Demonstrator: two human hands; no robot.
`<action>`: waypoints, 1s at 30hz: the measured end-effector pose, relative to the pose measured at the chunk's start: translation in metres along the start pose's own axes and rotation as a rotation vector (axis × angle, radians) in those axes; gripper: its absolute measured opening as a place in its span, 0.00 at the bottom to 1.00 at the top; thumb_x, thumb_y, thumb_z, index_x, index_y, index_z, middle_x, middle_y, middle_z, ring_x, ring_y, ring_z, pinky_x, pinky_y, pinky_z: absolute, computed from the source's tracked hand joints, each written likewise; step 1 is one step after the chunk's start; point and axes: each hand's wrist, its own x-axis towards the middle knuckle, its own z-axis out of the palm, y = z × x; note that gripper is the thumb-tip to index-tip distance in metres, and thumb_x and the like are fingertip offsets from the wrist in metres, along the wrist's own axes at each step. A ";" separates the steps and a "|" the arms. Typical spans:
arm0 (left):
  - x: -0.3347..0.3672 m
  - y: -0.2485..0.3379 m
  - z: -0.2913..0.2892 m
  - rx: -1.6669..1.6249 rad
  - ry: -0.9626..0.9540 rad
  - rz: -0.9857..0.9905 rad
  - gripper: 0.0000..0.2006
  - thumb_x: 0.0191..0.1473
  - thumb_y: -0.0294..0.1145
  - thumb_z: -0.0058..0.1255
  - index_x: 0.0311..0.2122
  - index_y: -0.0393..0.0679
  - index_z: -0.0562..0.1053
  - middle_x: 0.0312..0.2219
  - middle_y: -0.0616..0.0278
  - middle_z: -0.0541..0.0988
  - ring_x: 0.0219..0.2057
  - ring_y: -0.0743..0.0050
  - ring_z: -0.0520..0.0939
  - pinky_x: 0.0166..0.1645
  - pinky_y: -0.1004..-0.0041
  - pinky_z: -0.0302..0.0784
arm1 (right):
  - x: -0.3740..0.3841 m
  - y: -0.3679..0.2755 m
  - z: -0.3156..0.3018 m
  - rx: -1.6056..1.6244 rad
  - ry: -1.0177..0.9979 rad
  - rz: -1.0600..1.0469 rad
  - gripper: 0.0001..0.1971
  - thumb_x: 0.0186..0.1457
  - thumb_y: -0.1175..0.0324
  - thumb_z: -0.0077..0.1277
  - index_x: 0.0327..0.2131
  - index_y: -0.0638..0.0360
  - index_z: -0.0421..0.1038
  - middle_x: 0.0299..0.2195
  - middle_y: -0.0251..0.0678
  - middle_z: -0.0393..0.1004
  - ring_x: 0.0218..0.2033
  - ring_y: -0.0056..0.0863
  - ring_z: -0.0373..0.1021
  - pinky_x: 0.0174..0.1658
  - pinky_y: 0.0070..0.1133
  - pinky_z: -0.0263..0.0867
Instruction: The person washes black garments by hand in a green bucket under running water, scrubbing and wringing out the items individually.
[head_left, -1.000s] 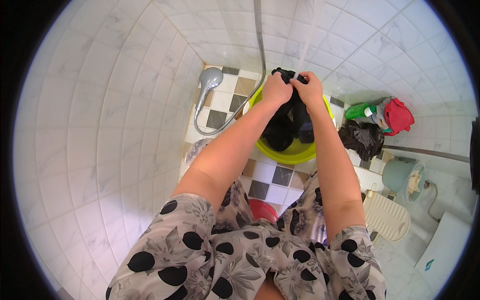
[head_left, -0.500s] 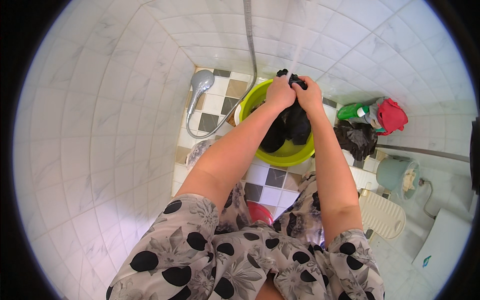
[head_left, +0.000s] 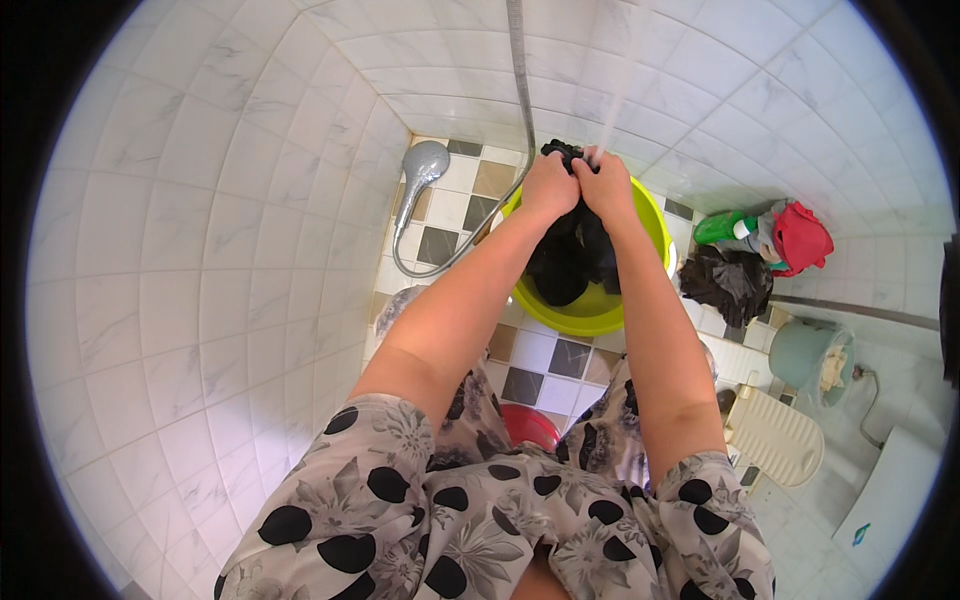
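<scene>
Both my hands hold a wet black garment (head_left: 562,275) over the far side of a yellow-green basin (head_left: 580,325). Its gathered upper part is bunched between my left hand (head_left: 552,187) and my right hand (head_left: 604,187), which are side by side with the fingers curled round it. The rest hangs down into the basin, where some water shows. From above, a thin stream of water (head_left: 610,110) falls onto the cloth by my right hand's fingers. My forearms hide parts of the basin's left and right sides.
A shower head (head_left: 426,160) lies on the checkered floor at left, its hose (head_left: 520,70) running up the wall. Rightward are a green bottle (head_left: 720,228), red cloth (head_left: 802,240), black plastic bag (head_left: 728,283), pale bucket (head_left: 795,352) and cream slatted stool (head_left: 778,437). Something red (head_left: 530,427) sits below me.
The view has shifted slightly, so the surroundings appear farther right. My hands have moved a little left relative to the basin and closer together, still gripping the black garment.
</scene>
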 end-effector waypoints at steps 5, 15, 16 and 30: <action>-0.003 0.008 0.000 0.041 -0.039 0.039 0.16 0.47 0.36 0.48 0.39 0.37 0.72 0.37 0.44 0.75 0.41 0.45 0.75 0.44 0.59 0.71 | -0.001 -0.005 -0.011 0.026 -0.055 0.087 0.14 0.45 0.66 0.54 0.36 0.63 0.72 0.34 0.54 0.71 0.38 0.49 0.68 0.43 0.33 0.63; -0.001 0.017 0.021 -0.008 -0.091 0.139 0.13 0.45 0.37 0.49 0.35 0.42 0.74 0.31 0.46 0.76 0.36 0.45 0.76 0.39 0.58 0.71 | 0.000 0.029 -0.029 -0.109 -0.010 0.067 0.18 0.44 0.64 0.56 0.38 0.64 0.70 0.35 0.53 0.71 0.40 0.49 0.67 0.46 0.33 0.63; 0.000 0.016 0.023 0.005 -0.064 0.157 0.12 0.44 0.37 0.49 0.34 0.42 0.74 0.30 0.46 0.76 0.35 0.45 0.76 0.39 0.58 0.71 | -0.001 0.029 -0.029 -0.109 -0.015 0.072 0.18 0.44 0.64 0.56 0.38 0.64 0.70 0.35 0.53 0.71 0.40 0.49 0.67 0.46 0.33 0.63; 0.001 0.008 -0.005 -0.051 -0.064 0.084 0.10 0.46 0.34 0.47 0.33 0.41 0.74 0.31 0.47 0.77 0.35 0.47 0.77 0.39 0.58 0.72 | 0.003 0.004 -0.011 -0.049 -0.036 0.037 0.17 0.43 0.64 0.56 0.35 0.66 0.72 0.34 0.54 0.71 0.38 0.49 0.67 0.43 0.33 0.64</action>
